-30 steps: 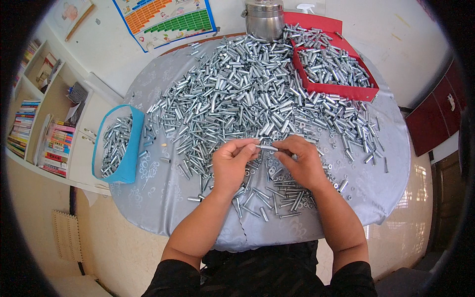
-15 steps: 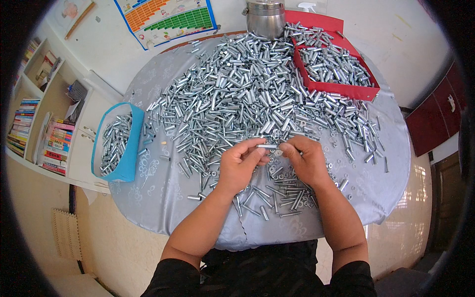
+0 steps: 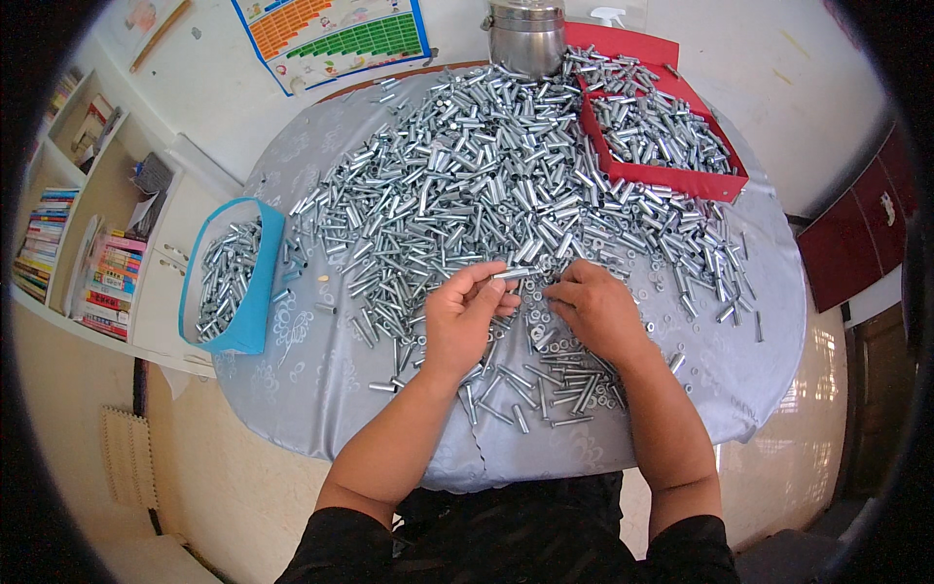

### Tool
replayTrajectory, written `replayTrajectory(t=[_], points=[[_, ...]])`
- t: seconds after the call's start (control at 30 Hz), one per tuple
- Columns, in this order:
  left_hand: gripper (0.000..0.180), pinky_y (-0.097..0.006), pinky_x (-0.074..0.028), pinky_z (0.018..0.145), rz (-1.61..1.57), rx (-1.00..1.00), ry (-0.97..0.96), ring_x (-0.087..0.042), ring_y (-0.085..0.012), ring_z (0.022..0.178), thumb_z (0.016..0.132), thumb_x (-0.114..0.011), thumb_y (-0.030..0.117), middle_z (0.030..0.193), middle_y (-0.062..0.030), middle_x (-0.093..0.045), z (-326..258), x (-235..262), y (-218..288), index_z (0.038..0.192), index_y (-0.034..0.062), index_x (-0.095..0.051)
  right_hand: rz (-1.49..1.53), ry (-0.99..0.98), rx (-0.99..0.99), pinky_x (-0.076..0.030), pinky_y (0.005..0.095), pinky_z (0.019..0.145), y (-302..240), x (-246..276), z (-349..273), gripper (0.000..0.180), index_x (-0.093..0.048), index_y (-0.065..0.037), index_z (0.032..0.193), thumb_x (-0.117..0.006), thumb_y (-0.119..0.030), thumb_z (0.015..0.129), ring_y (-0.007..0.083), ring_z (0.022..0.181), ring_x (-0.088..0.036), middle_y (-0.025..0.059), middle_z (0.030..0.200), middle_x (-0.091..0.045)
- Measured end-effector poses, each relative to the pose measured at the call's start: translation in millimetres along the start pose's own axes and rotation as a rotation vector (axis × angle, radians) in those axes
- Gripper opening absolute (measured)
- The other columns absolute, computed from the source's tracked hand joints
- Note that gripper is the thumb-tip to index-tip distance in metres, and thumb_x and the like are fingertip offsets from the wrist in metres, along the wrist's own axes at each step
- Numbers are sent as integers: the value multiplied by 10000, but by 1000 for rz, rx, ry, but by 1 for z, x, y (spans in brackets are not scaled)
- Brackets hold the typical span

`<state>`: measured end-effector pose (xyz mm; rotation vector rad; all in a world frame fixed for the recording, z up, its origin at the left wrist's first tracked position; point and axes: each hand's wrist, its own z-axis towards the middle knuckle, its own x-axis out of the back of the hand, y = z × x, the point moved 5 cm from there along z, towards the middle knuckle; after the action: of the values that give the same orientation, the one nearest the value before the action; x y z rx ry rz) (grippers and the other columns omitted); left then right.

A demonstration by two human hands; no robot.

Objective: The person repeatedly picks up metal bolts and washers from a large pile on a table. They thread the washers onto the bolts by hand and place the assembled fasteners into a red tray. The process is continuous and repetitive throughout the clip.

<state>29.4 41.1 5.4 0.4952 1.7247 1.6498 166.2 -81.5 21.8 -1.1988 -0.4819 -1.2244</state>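
My left hand [image 3: 461, 316] is closed, with a silver metal sleeve [image 3: 512, 273] pinched between thumb and fingers, its free end pointing right. The sleeve is above the near edge of a big heap of silver sleeves and bolts [image 3: 467, 175]. Just to the right, my right hand [image 3: 598, 310] is low over loose washers and nuts [image 3: 553, 343], its fingers drawn together and pointing left. Whatever those fingertips pinch, if anything, is hidden. Between my forearms lies a small group of long bolts [image 3: 576, 387].
A grey patterned cloth [image 3: 311, 409] covers the round table. At left is a blue fabric bin [image 3: 255, 302] of metal pieces; at back right, a red box [image 3: 671, 177] full of them. Behind the heap stands a steel pot [image 3: 525, 44]. A bookshelf [image 3: 117, 204] stands beyond the left side.
My right hand has come off the sleeve's right end and dropped to the loose washers and nuts. The left hand keeps the sleeve, lifted slightly and shifted a little left.
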Motion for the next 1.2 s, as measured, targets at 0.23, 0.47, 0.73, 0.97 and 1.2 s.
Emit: replayTrajectory(t=[0.23, 0.47, 0.73, 0.97, 1.2], points=[[220, -285, -570, 727, -3, -1, -19, -695, -182, 814, 937, -553, 37, 965, -137, -698, 0, 0, -1, 1136, -34, -612, 134, -41, -113, -506, 379, 708, 3, 1, -1, 123, -693, -91, 881, -694, -119, 761, 288, 796, -624, 99, 840, -612], [237, -283, -568, 733, 15, 43, -73, -695, -182, 825, 925, -564, 20, 984, -144, -700, -2, -4, -2, 1148, -45, -610, 710, 128, -457, -490, 256, 665, 15, 3, -7, 65, -640, -12, 884, -679, -35, 837, 96, 747, -608, 61, 891, -679], [249, -288, -575, 735, 14, 64, -124, -696, -193, 837, 928, -563, 17, 1014, -148, -698, -3, -6, -6, 1164, -49, -606, 894, 142, -345, -500, 244, 717, 6, -2, -5, 90, -641, 1, 901, -692, -15, 828, 85, 786, -610, 52, 922, -684], [247, -297, -581, 731, 20, 74, -169, -697, -198, 837, 933, -553, 14, 1014, -150, -692, -4, -9, -3, 1164, -56, -602, 925, 71, -412, -498, 240, 720, 7, 0, -5, 195, -668, 1, 1005, -718, -13, 817, 88, 801, -616, 46, 928, -685], [238, -303, -587, 717, -39, 76, -148, -699, -203, 827, 938, -552, 33, 1002, -155, -693, -2, -7, -1, 1155, -50, -607, 1032, 97, -483, -497, 256, 702, 14, -1, -7, 200, -682, -8, 1007, -732, -54, 818, 114, 784, -628, 42, 896, -685]])
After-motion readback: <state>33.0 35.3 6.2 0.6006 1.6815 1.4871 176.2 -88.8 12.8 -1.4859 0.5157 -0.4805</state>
